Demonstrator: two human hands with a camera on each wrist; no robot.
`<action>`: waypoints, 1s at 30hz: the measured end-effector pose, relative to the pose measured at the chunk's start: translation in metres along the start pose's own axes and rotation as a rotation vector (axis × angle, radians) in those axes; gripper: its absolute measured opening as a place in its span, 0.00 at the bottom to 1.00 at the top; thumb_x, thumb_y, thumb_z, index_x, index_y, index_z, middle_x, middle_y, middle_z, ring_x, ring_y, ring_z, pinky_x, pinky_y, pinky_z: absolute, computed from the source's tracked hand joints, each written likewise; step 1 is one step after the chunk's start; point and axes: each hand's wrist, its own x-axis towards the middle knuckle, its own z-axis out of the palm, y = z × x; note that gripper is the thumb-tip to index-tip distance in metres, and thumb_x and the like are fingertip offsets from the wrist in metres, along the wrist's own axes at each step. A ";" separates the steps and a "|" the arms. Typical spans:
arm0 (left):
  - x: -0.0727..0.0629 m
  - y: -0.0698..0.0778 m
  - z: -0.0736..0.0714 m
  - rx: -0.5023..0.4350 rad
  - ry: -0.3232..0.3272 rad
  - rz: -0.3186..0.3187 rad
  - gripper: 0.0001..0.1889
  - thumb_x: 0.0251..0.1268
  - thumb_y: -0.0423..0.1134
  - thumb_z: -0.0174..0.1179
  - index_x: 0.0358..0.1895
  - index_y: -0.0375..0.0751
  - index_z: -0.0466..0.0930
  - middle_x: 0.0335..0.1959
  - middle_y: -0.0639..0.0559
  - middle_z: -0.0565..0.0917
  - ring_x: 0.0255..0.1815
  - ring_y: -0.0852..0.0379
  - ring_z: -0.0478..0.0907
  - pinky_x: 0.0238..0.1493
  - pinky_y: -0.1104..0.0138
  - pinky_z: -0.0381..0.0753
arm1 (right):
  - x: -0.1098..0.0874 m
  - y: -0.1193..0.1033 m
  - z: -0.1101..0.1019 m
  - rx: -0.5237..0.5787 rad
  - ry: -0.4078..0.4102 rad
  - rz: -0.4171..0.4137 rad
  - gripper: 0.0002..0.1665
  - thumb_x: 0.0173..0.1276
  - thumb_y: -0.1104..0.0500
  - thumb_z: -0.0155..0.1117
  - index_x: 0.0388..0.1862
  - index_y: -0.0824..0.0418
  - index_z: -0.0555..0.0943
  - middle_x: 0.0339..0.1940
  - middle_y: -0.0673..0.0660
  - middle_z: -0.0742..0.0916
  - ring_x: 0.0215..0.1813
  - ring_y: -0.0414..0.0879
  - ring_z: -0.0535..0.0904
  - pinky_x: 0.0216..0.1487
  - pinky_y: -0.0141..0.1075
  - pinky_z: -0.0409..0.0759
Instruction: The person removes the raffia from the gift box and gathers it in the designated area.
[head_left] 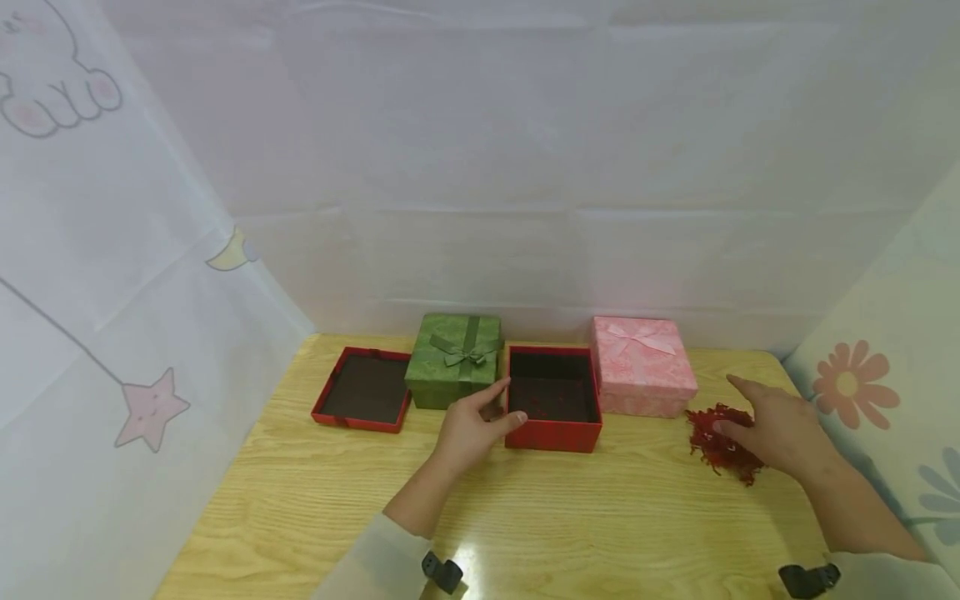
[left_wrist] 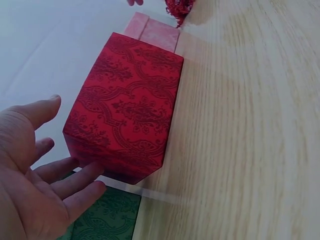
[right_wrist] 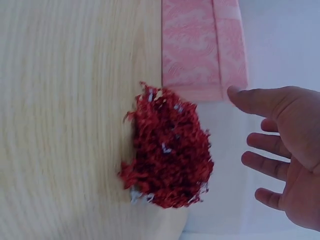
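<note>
- White cloth (head_left: 487, 167): hangs behind the far edge of the wooden tabletop (head_left: 622, 525) and along both sides; the wood grain runs on broadly from the row toward me.
- Boxes, three, near the far edge: the lidded green box (head_left: 438, 365), the uncovered red box (head_left: 553, 436) in the middle, the lidded pink box (head_left: 648, 379). A narrow gap parts green from red; pink stands right beside red.
- Red lid (head_left: 366, 388), one: inside up, just left of the green box.
- Hands, two: my left hand (head_left: 467, 432), fingers loosely extended, lies at the red box's left wall, ungripping; my right hand (head_left: 786, 427), digits spread, is unclosed near the heap.
- Red shredded paper (head_left: 722, 443), one heap: on the tabletop just beside the pink box's right side.
- Bows, two: the green bow (head_left: 467, 356) and the pink bow (head_left: 641, 338), each atop its own box.
</note>
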 end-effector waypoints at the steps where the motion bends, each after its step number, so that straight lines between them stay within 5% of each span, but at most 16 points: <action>1: 0.000 0.001 -0.001 0.002 0.006 0.001 0.35 0.62 0.60 0.73 0.73 0.73 0.72 0.57 0.50 0.86 0.54 0.52 0.84 0.38 0.62 0.84 | 0.001 -0.002 -0.001 0.010 0.013 -0.004 0.50 0.66 0.40 0.74 0.73 0.72 0.70 0.63 0.79 0.79 0.46 0.71 0.82 0.32 0.55 0.81; 4: -0.001 0.003 -0.003 0.003 0.028 0.008 0.33 0.63 0.59 0.73 0.72 0.70 0.75 0.57 0.49 0.87 0.55 0.52 0.85 0.42 0.60 0.86 | 0.002 -0.010 -0.004 0.033 0.035 -0.011 0.48 0.67 0.41 0.74 0.73 0.72 0.71 0.65 0.79 0.76 0.58 0.78 0.76 0.46 0.68 0.78; 14: -0.004 0.002 -0.023 -0.009 0.182 0.117 0.32 0.64 0.56 0.73 0.69 0.50 0.81 0.64 0.50 0.83 0.58 0.51 0.85 0.56 0.56 0.85 | 0.013 -0.044 -0.001 0.173 0.187 -0.100 0.44 0.62 0.52 0.80 0.70 0.72 0.74 0.64 0.76 0.76 0.63 0.78 0.70 0.56 0.75 0.68; 21: -0.008 -0.002 -0.045 0.021 0.254 0.123 0.33 0.62 0.58 0.74 0.69 0.52 0.81 0.66 0.52 0.82 0.63 0.52 0.82 0.58 0.51 0.84 | 0.027 -0.067 0.001 0.230 0.213 -0.158 0.47 0.63 0.51 0.79 0.75 0.68 0.70 0.69 0.74 0.74 0.68 0.76 0.67 0.59 0.75 0.64; 30: -0.012 -0.006 -0.071 0.173 0.316 0.120 0.33 0.63 0.59 0.73 0.70 0.54 0.80 0.69 0.54 0.79 0.69 0.47 0.75 0.66 0.41 0.74 | 0.039 -0.101 0.005 0.301 0.203 -0.145 0.48 0.66 0.46 0.77 0.78 0.63 0.68 0.74 0.70 0.71 0.72 0.74 0.65 0.64 0.74 0.64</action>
